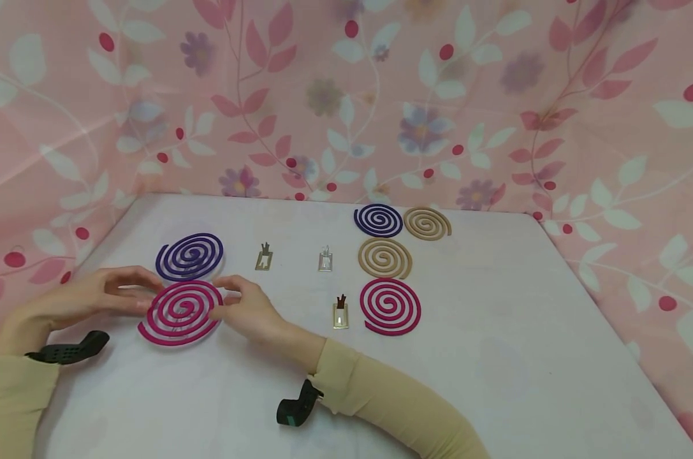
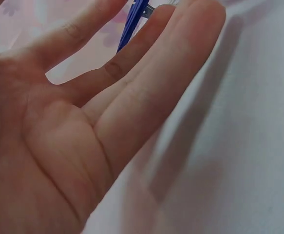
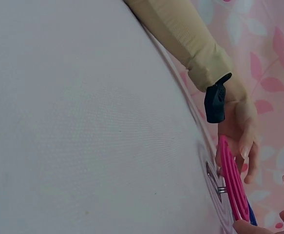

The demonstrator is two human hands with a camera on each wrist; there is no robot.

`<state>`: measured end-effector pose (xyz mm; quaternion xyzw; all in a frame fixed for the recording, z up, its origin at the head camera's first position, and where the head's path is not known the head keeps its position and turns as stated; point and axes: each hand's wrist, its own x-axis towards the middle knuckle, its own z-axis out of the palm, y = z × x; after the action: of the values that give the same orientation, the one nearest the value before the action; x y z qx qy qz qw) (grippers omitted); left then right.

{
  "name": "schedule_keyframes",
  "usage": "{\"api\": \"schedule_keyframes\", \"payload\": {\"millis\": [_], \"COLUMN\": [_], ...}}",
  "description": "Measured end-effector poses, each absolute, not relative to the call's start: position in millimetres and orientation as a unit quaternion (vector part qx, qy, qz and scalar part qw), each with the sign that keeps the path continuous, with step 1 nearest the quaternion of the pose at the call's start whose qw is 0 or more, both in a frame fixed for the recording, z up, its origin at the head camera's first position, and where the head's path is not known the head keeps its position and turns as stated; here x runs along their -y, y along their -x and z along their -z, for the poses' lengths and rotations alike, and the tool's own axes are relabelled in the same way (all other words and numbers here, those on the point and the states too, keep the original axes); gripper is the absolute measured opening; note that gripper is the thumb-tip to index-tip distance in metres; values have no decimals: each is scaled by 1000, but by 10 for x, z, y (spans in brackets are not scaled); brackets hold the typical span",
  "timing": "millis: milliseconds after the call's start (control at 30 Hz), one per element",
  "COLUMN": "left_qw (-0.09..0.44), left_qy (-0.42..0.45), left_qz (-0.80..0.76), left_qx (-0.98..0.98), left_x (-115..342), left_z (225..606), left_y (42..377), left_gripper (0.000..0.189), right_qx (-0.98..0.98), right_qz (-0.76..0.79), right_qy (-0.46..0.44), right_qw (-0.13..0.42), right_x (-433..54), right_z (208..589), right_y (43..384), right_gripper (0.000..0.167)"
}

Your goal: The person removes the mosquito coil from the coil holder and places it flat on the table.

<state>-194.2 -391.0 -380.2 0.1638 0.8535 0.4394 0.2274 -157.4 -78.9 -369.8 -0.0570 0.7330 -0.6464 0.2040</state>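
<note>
A pink mosquito coil (image 1: 181, 315) sits raised on a small metal stand (image 3: 221, 190) at the left of the table. Behind it lies a dark-blue mosquito coil (image 1: 192, 255), also off the table surface. At the pink coil's left edge is my left hand (image 1: 122, 288), fingers extended and loosely spread; in the left wrist view its palm (image 2: 59, 146) holds nothing. My right hand (image 1: 248, 311) is at the opposite edge. One of its fingertips (image 3: 246, 226) touches the pink rim, while other fingers stay apart above. Whether the left fingers touch the coil is unclear.
Flat metal stands, one bronze (image 1: 266, 248), one silver (image 1: 326, 251) and one gold (image 1: 340, 303), lie mid-table. Right of them are another pink coil (image 1: 389, 304), two tan coils (image 1: 383, 258) and a blue coil (image 1: 379, 219). A floral curtain (image 1: 346, 95) surrounds the white table (image 1: 495, 357).
</note>
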Motion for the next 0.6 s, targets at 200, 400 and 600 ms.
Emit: {"api": "schedule_keyframes", "payload": {"millis": [200,400,600], "left_qw": [248,265,271], "left_qy": [-156,-158,-150], "left_qz": [-449,-461,-475], "left_qx": [-844,-832,-824], "left_x": [3886,3880,3892], "left_z": [3816,3828,3832], "left_y": [1969,1979,1978], "left_gripper": [41,42,42], "right_qx": [-693,-695,-695], "right_qz": [682,681,682], "right_qy": [43,38,35], "right_qw": [230,228,222], "right_x": [806,802,810], "right_z": [3757,3781,3802], "right_y": [1549,1535,1524], "right_gripper": [39,39,40]}}
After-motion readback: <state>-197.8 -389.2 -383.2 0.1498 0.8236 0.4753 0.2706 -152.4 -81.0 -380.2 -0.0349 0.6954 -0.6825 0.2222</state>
